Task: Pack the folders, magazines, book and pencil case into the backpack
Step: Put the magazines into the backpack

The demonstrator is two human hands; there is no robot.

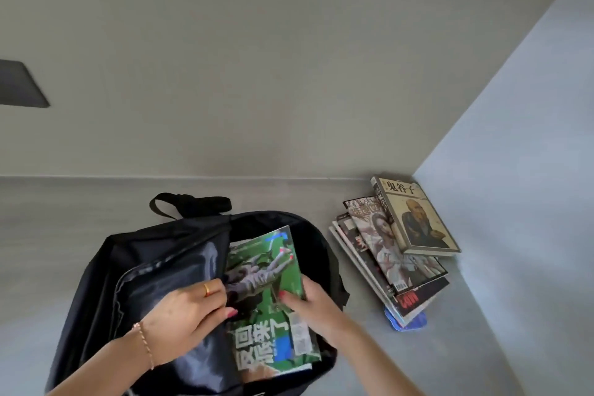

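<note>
A green magazine (268,296) lies half inside the open backpack (154,267), gripped at its right edge by the right hand (310,305); the left hand (189,315) clutches the backpack's flap beside it.

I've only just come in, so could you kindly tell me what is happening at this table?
A person is packing a black backpack that lies open on the grey table. The left hand holds the opening apart while the right hand slides a green magazine inside. To the right, a stack of magazines with a book on top waits outside the bag.
</note>
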